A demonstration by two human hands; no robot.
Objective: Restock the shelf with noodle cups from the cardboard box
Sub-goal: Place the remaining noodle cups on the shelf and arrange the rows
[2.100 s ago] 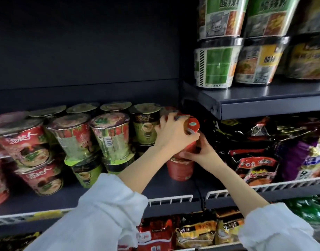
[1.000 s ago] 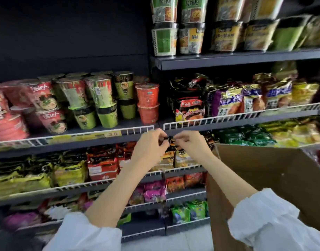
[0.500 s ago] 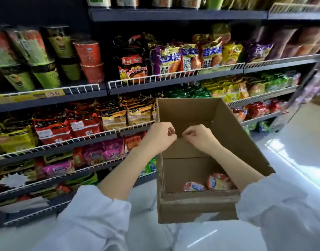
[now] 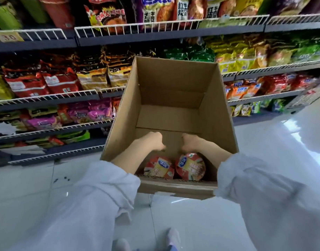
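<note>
1. Reaching into the cardboard box (image 4: 217,113) at frame centre: left hand (image 4: 153,141) and right hand (image 4: 191,142), fingers curled under, holding nothing visible.
2. Two noodle cups (image 4: 159,168) (image 4: 191,166) lie against the near box wall, below the wrists.
3. White floor (image 4: 264,134) under the box.
4. Shelf (image 4: 164,36) with packets fills the upper frame.

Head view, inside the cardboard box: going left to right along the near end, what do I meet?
Left forearm → left noodle cup → right noodle cup → right forearm. Both hands, left hand and right hand, are curled just beyond the cups, holding nothing visible.
</note>
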